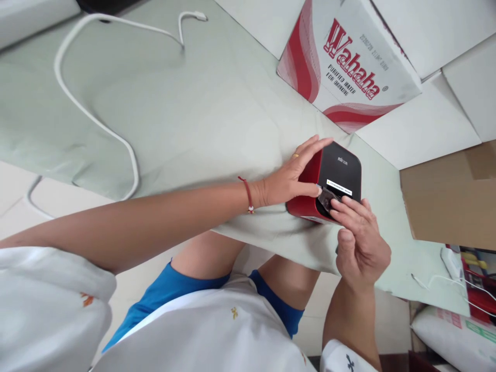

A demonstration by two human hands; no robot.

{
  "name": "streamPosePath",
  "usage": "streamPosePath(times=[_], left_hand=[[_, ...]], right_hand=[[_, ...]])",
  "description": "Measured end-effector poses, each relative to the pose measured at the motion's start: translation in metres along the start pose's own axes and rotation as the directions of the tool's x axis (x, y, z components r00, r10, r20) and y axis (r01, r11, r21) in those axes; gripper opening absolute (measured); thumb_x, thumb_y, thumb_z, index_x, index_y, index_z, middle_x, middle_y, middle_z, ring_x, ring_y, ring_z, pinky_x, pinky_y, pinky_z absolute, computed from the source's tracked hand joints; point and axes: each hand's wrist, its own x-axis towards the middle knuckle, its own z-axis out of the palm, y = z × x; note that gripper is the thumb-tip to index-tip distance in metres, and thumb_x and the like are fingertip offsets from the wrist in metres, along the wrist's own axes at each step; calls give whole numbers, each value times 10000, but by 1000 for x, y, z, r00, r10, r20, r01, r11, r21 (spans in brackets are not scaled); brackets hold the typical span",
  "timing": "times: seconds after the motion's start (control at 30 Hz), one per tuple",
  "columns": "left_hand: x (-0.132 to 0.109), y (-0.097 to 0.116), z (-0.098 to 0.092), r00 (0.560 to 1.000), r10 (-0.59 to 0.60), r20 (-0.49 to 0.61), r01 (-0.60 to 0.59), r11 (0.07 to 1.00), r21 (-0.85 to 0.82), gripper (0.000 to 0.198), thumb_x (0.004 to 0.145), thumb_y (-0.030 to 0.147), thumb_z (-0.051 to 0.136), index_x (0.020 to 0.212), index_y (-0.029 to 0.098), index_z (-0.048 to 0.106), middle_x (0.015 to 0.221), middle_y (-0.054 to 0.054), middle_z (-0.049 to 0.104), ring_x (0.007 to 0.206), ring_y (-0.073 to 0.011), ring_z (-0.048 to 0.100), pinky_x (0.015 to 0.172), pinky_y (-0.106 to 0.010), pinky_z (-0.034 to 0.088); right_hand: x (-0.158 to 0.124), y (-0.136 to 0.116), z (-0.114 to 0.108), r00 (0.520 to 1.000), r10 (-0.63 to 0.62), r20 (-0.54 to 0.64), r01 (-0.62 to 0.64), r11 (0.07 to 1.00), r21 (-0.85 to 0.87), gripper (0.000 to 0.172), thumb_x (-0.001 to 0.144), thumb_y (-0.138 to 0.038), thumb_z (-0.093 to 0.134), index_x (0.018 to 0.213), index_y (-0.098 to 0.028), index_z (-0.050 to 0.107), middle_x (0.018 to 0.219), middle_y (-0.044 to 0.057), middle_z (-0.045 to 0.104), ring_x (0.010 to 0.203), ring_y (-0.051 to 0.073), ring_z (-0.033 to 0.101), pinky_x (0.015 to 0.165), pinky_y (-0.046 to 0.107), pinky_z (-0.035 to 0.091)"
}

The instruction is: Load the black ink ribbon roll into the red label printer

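Observation:
A compact box-shaped device (341, 168) with a black top face, red sides and a white warning label stands on the cloth-covered table. My left hand (296, 178) grips its left side, fingers over the far top edge and thumb at the dark opening near the front. A dark, glossy flap-like piece (327, 198) shows in that opening, between my left thumb and my right fingertips. My right hand (360, 237) is at the near right corner, its stretched fingers lying against the piece and its thumb apart. The undersides of the right fingers are hidden.
A red-and-white water carton (349, 67) and other white boxes line the table's back right. Further right is a brown cardboard box (449, 196). A white cable (112, 133) loops over the left part of the pale green tablecloth (217, 103). A white sack (457, 336) lies low at right.

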Motion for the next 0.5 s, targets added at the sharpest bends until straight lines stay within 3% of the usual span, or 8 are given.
streamPosePath(times=[0.13,0.37,0.5], left_hand=[[-1,-4,1,994,-113,-13,110,985,-133,1001,919,387,743,1763,369,205,1925,-48,126,1810,-349,73,1477,-593,168],[-4,0,-1,994,-89,62,95,989,-110,1044,952,389,743,1788,399,118,1935,-40,77,1806,-351,103,1461,-608,221],[-4,-5,-3,994,-71,78,78,992,-100,1048,950,458,760,1791,388,140,1935,-31,88,1811,-344,50,1480,-586,152]], right_hand=[[0,3,-1,1000,-8,11,8,999,46,280,1062,-233,612,1235,-304,819,1234,47,863,1224,294,815,1217,649,555],[5,7,-6,999,-19,51,13,994,109,305,1017,-148,668,1234,-292,829,1229,49,863,1199,284,820,1113,557,632],[15,5,-13,999,13,33,-17,990,136,243,1037,-187,663,1166,-284,845,1153,49,872,1118,290,840,1014,525,674]])
